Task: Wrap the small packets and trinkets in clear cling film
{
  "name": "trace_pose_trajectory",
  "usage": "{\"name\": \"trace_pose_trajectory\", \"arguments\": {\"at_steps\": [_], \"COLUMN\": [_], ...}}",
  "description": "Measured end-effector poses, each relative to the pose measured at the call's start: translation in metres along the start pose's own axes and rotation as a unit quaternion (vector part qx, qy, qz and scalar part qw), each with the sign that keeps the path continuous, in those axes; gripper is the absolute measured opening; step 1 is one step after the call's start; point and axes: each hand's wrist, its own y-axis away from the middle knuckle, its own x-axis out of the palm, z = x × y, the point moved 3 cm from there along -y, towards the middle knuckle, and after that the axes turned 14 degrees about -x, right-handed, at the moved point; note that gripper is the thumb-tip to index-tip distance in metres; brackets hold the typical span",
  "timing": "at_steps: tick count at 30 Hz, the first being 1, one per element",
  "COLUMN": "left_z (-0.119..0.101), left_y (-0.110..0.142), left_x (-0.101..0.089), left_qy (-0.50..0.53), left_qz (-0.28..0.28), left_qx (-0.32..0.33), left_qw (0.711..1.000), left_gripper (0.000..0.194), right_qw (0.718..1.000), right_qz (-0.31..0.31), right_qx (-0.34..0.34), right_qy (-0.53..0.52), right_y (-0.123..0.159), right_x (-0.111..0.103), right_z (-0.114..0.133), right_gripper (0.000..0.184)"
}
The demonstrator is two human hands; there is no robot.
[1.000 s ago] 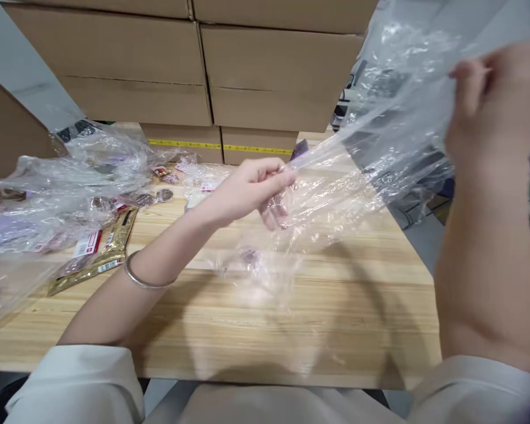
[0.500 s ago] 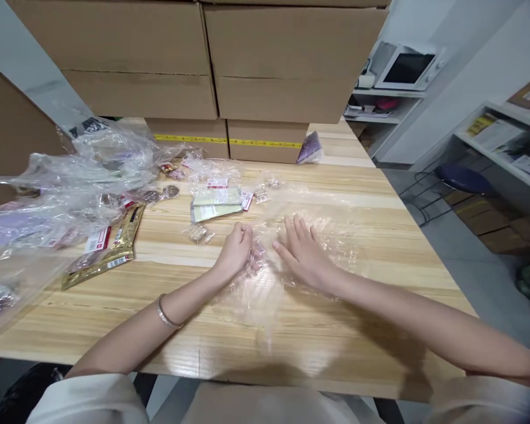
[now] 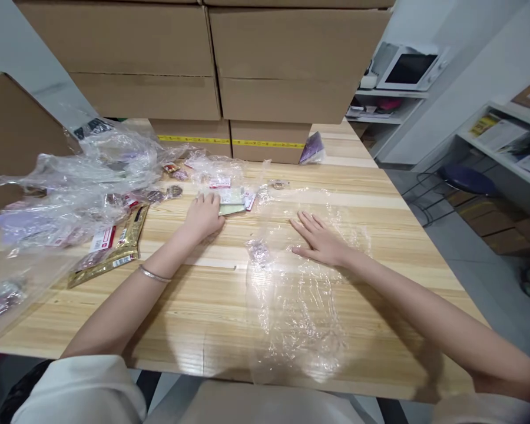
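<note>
My right hand (image 3: 320, 240) lies flat on a clear plastic bag (image 3: 291, 318), its fingers spread. The wrinkled bag stretches over the wood toward the front edge. Inside or under its left side is a small purplish packet (image 3: 259, 252); which one I cannot tell. My left hand (image 3: 204, 217) is closed over the left end of some pale green packets (image 3: 232, 200), fingers bent down and fingertips partly hidden. Right behind it a red-and-white label (image 3: 219, 183) shows. Another such label (image 3: 249, 201) sticks out at the packets' right end.
Crumpled clear plastic (image 3: 97, 171) heaps up at the left, with a gold packet (image 3: 130, 238) before it. Small wrapped bits (image 3: 174, 191) lie nearby. Cardboard boxes (image 3: 291, 65) stand stacked along the back. A purple packet (image 3: 312, 148) leans by their right corner.
My left hand has let go of the bag's left side and moved left and away, onto the pale green packets. The bag now spreads flatter and nearer the front edge. My right hand shifted slightly right.
</note>
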Motion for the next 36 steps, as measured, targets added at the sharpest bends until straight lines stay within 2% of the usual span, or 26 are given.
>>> {"name": "trace_pose_trajectory", "arguments": {"at_steps": [2, 5, 8, 11, 13, 15, 17, 19, 21, 23, 26, 28, 30, 32, 34, 36], "left_z": [0.005, 0.007, 0.006, 0.007, 0.010, 0.013, 0.014, 0.009, -0.008, -0.037, -0.089, -0.113, -0.122, -0.113, -0.091, -0.067], "left_y": [-0.014, -0.027, -0.035, -0.036, -0.031, -0.020, -0.003, 0.019, 0.044, 0.069, 0.101, 0.114, 0.117, 0.110, 0.096, 0.083], "left_x": [0.005, 0.005, 0.001, -0.008, -0.018, -0.032, -0.051, -0.073, -0.093, -0.106, -0.114, -0.113, -0.108, -0.097, -0.080, -0.056], "left_qy": [-0.009, -0.003, 0.008, -0.019, -0.046, -0.062, -0.066, -0.051, -0.025, -0.009, 0.000, 0.043, 0.128, 0.246, 0.347, 0.354], "left_qz": [0.030, 0.043, 0.024, -0.010, -0.023, -0.038, -0.076, -0.133, -0.178, -0.209, -0.260, -0.280, -0.263, -0.204, -0.118, -0.030], "left_qx": [0.005, 0.030, 0.042, 0.013, -0.002, 0.016, 0.047, 0.076, 0.114, 0.160, 0.257, 0.320, 0.369, 0.358, 0.263, 0.136], "left_qw": [0.999, 0.999, 0.999, 1.000, 0.999, 0.997, 0.994, 0.987, 0.977, 0.965, 0.931, 0.904, 0.882, 0.877, 0.892, 0.925], "left_gripper": [0.062, 0.064, 0.067, 0.069, 0.064, 0.054, 0.041, 0.034, 0.032, 0.031, 0.028, 0.024, 0.018, 0.011, 0.016, 0.023], "right_qw": [1.000, 0.999, 0.999, 0.999, 0.997, 0.993, 0.987, 0.980, 0.974, 0.969, 0.958, 0.952, 0.952, 0.955, 0.956, 0.953], "right_qz": [-0.009, -0.022, -0.021, -0.032, -0.060, -0.105, -0.156, -0.196, -0.224, -0.245, -0.252, -0.242, -0.232, -0.231, -0.244, -0.266], "right_qx": [-0.018, -0.034, -0.037, -0.033, -0.029, -0.016, 0.011, 0.029, 0.019, -0.015, -0.073, -0.088, -0.084, -0.061, -0.032, -0.010], "right_qy": [0.002, 0.002, -0.010, -0.028, -0.040, -0.043, -0.036, -0.025, -0.010, 0.023, 0.113, 0.163, 0.181, 0.176, 0.162, 0.145], "right_y": [-0.001, -0.003, -0.005, -0.006, -0.005, -0.001, 0.004, 0.008, 0.008, 0.006, 0.003, 0.008, 0.021, 0.038, 0.055, 0.069], "right_x": [0.000, 0.002, 0.003, 0.003, -0.001, -0.008, -0.020, -0.038, -0.057, -0.076, -0.091, -0.092, -0.089, -0.084, -0.078, -0.069], "right_z": [-0.005, -0.011, -0.012, -0.013, -0.014, -0.015, -0.012, 0.000, 0.022, 0.049, 0.084, 0.093, 0.092, 0.085, 0.079, 0.077], "right_gripper": [0.086, 0.088, 0.090, 0.094, 0.095, 0.089, 0.083, 0.085, 0.096, 0.103, 0.093, 0.080, 0.068, 0.057, 0.052, 0.056]}}
